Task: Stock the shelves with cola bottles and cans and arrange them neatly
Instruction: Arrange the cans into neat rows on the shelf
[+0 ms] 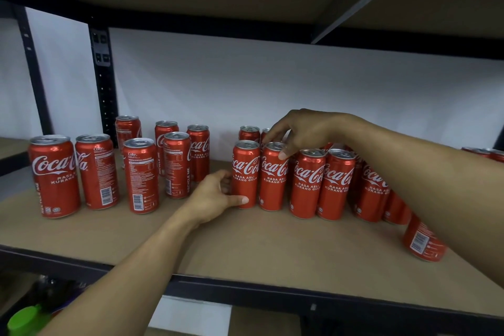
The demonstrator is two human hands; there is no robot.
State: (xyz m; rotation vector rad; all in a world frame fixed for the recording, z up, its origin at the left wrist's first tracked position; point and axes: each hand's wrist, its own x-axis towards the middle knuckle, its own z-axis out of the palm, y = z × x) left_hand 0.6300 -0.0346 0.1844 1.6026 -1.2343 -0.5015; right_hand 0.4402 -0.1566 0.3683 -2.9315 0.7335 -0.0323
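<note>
Left hand (215, 195): gripping end can (245, 172) low down, thumb in front.
Right hand (300, 133): gripping neighbour can (273, 183) from above, at its top.
Both cans: standing touching, near middle of shelf (245, 243).

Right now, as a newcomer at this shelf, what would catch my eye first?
Red cola cans stand in a tight front row right of centre; the left hand grips the end can low down and the right hand pinches the next can at its top. Left of them, loose cans stand scattered, several showing barcodes.
</note>
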